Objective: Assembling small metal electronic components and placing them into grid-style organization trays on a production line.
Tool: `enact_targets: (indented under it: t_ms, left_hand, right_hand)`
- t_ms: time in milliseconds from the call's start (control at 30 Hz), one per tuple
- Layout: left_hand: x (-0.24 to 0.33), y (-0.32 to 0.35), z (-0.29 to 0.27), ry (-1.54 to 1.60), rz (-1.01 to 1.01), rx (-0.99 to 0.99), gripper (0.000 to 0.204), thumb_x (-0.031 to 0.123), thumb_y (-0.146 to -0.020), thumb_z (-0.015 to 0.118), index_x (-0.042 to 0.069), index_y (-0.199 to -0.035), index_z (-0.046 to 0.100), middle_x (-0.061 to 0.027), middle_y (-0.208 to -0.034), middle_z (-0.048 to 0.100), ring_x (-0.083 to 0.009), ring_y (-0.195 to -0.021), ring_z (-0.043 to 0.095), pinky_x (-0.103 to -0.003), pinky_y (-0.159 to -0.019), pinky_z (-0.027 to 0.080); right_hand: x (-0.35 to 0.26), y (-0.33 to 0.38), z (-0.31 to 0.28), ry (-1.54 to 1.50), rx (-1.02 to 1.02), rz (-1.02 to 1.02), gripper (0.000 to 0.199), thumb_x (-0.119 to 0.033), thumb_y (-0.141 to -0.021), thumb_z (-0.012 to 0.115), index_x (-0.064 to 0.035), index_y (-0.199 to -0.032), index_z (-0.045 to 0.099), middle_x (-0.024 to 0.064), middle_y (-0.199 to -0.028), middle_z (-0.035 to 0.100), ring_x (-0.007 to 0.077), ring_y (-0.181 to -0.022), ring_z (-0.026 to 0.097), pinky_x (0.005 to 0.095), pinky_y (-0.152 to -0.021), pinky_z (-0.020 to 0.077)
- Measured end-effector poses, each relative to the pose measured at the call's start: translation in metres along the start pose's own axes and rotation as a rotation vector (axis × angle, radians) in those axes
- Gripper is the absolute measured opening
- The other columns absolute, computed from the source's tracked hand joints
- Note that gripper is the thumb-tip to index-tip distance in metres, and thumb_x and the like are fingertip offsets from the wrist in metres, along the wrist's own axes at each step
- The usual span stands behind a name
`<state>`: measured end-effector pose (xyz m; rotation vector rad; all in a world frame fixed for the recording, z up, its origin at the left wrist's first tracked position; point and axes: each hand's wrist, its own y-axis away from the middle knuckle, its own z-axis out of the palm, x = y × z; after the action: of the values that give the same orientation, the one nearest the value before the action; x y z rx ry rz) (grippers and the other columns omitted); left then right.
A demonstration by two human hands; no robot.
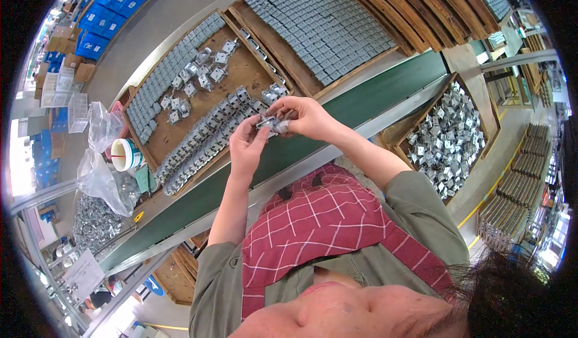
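One metal part [265, 122]: pinching with left hand [246, 147] and right hand [308, 118]; probably handling light, stiff; best holding by edges.

Red apron [313, 217] (gridded in white) over a short-sleeved shirt [424, 211], apparently olive green

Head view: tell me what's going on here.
A person in a red checked apron holds a small metal part between the fingers of the left hand and right hand. Beyond the hands, a wooden tray holds similar parts, some in tidy rows, others loosely heaped. A green belt runs between tray and person, and a wooden box of jumbled parts sits to the right.
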<state>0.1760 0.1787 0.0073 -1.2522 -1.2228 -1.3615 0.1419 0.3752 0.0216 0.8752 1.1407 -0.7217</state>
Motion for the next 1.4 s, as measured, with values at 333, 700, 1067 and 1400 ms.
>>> enact_targets:
  t_ms: [333, 700, 1067, 1400]
  left_hand:
    - [0.03, -0.005, -0.012, -0.424, 0.102, -0.099, 0.033, 0.009, -0.088, 0.066, -0.006, -0.117, 0.057, -0.004, -0.088, 0.064, -0.0069, -0.075, 0.056, -0.022, -0.067, 0.047]
    - [0.024, -0.022, -0.029, -0.754, 0.211, -0.084, 0.093, 0.034, -0.06, 0.082, -0.008, -0.134, 0.044, -0.025, -0.11, 0.062, -0.0362, -0.098, 0.063, -0.041, -0.083, 0.051]
    - [0.02, -0.004, -0.053, -0.92, 0.246, 0.025, 0.071, 0.023, -0.061, 0.077, -0.004, -0.123, 0.056, -0.0199, -0.096, 0.066, -0.0334, -0.085, 0.066, -0.04, -0.075, 0.053]
    - [0.027, -0.036, -0.111, -0.509, 0.165, 0.292, 0.039, 0.018, -0.072, 0.072, 0.002, -0.107, 0.068, -0.0061, -0.093, 0.056, -0.0171, -0.083, 0.055, -0.029, -0.075, 0.044]
  right_hand:
    - [0.008, -0.014, -0.003, -0.215, -0.115, 0.048, 0.031, 0.003, -0.082, 0.061, -0.0026, -0.111, 0.057, 0.006, -0.091, 0.064, 0.0135, -0.075, 0.066, 0.0257, -0.066, 0.0554]
    - [0.024, -0.029, 0.031, -0.775, -0.162, 0.383, 0.03, -0.015, -0.092, 0.055, -0.0032, -0.119, 0.051, 0.0099, -0.108, 0.064, 0.0205, -0.093, 0.067, 0.0406, -0.079, 0.0569]
    - [0.05, -0.065, 0.054, -0.355, -0.304, 0.293, 0.029, -0.034, -0.089, 0.063, -0.0045, -0.088, 0.06, 0.001, -0.071, 0.058, 0.0124, -0.063, 0.057, 0.0267, -0.053, 0.043]
    - [-0.046, -0.291, 0.021, 0.877, 0.261, -0.319, 0.051, -0.047, -0.077, 0.068, 0.0001, -0.095, 0.061, 0.0187, -0.086, 0.067, 0.0309, -0.084, 0.067, 0.0418, -0.075, 0.0511]
